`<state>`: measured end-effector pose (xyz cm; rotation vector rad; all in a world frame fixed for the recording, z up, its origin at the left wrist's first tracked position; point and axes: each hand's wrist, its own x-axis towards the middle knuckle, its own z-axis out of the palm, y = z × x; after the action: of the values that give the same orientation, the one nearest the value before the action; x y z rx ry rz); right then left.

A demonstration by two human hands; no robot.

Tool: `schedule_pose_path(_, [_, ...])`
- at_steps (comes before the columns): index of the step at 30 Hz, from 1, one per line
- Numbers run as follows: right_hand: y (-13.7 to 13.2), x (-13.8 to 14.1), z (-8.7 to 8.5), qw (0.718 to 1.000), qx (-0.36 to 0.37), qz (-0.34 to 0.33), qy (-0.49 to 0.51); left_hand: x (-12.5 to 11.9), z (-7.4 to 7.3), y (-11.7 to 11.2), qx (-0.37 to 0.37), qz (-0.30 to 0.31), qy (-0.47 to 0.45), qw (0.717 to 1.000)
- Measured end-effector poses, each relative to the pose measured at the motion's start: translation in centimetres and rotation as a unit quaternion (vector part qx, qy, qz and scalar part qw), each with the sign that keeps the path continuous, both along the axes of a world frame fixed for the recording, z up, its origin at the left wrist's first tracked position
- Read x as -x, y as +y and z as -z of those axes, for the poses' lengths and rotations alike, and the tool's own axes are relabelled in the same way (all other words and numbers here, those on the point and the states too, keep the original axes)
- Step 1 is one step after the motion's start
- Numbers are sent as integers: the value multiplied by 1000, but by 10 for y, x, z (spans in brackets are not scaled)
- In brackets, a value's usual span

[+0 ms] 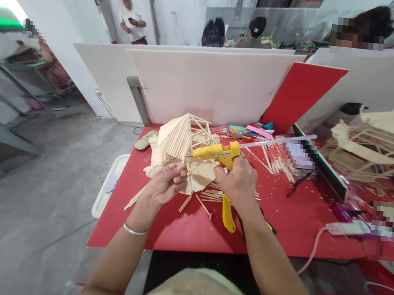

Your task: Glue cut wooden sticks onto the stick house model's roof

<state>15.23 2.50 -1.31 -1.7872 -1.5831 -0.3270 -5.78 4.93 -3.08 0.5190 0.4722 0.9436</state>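
Observation:
A small pavilion-like model (175, 138) made of thin wooden sticks stands on the red table, with a pointed roof partly covered and partly bare frame. My right hand (238, 180) is wrapped around a yellow hot glue gun (219, 153), with a long clear glue stick (282, 139) coming out of its back. The gun's nozzle points left, at the lower corner of the roof. Just below that corner, my left hand (168, 182) is closed in a pinch. What its fingertips hold is too small to make out.
Loose wooden sticks (209, 195) and a yellow-handled tool (228, 215) lie on the red table (187, 238). White boards (207, 85) rise behind it. Another stick model (376, 147) stands at right, near a purple-and-white power strip (348, 227). Other people are farther back.

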Motion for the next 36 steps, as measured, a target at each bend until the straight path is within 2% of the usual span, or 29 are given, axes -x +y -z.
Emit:
schedule_pose_path(6, [4, -4, -1, 999, -33, 13, 20, -7, -5, 2, 5, -17, 14, 1000])
schedule_pose_path(10, [8, -7, -4, 997, -66, 15, 24, -14, -14, 2, 23, -40, 23, 999])
schedule_pose_path(16, [9, -9, -5, 997, -70, 22, 29, -24, -26, -2, 42, -90, 52, 994])
schedule_pose_path(23, [9, -6, -5, 998, -59, 18, 27, -25, -27, -3, 12, -154, 82, 985])
schedule_pose_path(36, [12, -2, -5, 998, -51, 19, 42, -24, -31, -3, 19, -169, 102, 980])
